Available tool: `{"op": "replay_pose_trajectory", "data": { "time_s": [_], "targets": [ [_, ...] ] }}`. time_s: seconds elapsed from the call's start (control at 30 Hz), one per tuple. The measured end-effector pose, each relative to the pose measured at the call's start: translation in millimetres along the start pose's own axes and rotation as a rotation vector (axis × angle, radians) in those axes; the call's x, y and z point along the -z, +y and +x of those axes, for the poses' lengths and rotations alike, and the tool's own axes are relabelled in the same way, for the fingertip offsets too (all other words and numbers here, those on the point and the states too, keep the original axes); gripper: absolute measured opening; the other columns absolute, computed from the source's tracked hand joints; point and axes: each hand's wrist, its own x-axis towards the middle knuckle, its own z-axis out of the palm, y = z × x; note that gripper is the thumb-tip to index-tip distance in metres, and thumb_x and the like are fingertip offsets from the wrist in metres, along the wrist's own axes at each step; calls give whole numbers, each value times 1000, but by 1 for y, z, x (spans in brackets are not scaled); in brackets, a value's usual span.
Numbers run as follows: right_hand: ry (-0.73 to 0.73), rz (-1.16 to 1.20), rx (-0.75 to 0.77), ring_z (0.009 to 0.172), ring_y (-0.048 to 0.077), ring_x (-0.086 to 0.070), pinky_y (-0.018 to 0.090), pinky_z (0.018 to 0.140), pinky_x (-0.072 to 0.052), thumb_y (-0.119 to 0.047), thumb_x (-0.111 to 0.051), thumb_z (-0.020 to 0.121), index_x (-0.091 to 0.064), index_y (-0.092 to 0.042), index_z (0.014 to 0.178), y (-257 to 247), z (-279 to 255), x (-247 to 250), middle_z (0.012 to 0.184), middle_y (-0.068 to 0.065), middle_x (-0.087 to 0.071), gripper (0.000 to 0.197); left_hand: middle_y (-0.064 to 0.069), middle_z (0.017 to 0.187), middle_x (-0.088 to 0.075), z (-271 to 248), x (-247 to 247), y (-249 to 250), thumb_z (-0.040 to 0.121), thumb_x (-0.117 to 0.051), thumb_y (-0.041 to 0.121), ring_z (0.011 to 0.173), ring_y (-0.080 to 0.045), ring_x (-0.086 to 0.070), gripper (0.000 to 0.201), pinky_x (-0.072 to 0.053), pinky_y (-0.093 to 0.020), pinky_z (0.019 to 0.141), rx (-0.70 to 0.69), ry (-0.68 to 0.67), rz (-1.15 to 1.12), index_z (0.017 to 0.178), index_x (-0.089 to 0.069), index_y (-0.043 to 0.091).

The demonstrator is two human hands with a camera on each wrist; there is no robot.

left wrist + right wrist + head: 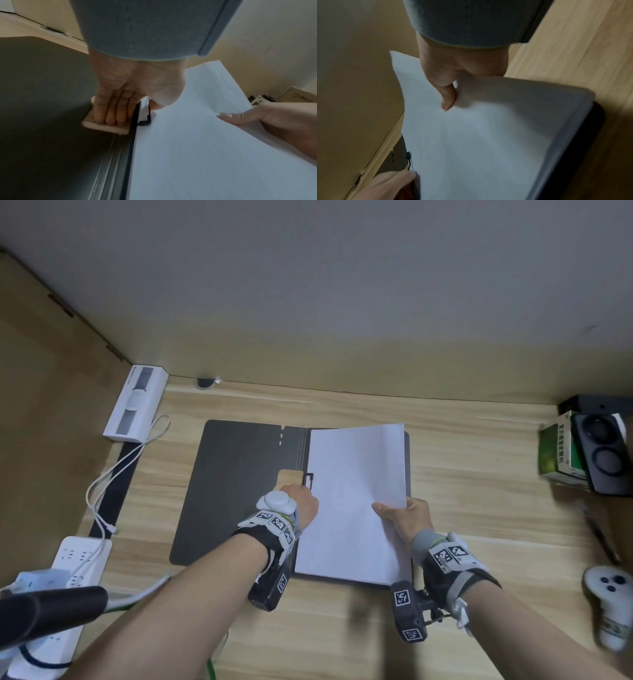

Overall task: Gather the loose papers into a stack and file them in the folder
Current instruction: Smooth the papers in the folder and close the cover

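A dark grey folder [226, 491] [42, 108] lies open on the wooden desk. The stack of white papers [349, 508] [197, 148] [479, 142] sits on its right half, its left edge at the black clip [309, 479] [145, 121] [409, 157] by the spine. My left hand [301, 501] [128, 94] is at that clip: the fingers reach into the cutout beside the spine and the thumb is on the clip's side. My right hand [404, 518] [453, 75] pinches the papers' right edge, thumb on top, lifting that side a little.
A white box [137, 404], a white cable [102, 491] and a power strip [78, 563] lie at the left. At the right are a green box [558, 450], a black device [603, 453], a pen [599, 535] and a white controller [609, 607].
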Motion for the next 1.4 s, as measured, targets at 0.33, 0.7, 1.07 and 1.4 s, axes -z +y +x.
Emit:
{"op": "replay_pose_trajectory", "data": {
  "time_s": [0.33,0.7,1.07,1.4],
  "targets": [
    [5,-210,-132,92,28,-62,37,84,-53,-31,-81,75,-54,-5,99,3,24,0,94,6,-63,45,-1,73,-51,9,-16,-2,90,-42,34,72,-20,-49,27,-39,-28,68,-19,97,70,73,-50,15],
    [354,-168,100,74,21,-65,31,74,-53,-16,-69,74,-64,-26,83,3,10,23,86,0,-68,14,0,61,-47,0,-12,-9,94,-37,38,62,-21,-53,44,-37,-26,61,-37,161,139,61,-42,11],
    [-45,-134,128,50,18,-55,24,47,-44,-3,-61,88,-64,-10,76,-5,-22,-43,67,8,-65,14,-9,107,-60,-43,12,-101,88,-48,21,88,-28,-57,22,-42,-31,68,14,234,23,104,-56,8],
    [-197,-252,65,62,19,-54,28,60,-47,0,-63,87,-68,-5,81,38,-39,-79,71,11,-64,10,-15,121,-45,-59,-27,-213,64,-74,61,112,-31,-45,83,-41,-39,94,402,402,-52,118,-44,6]
  ]
}}
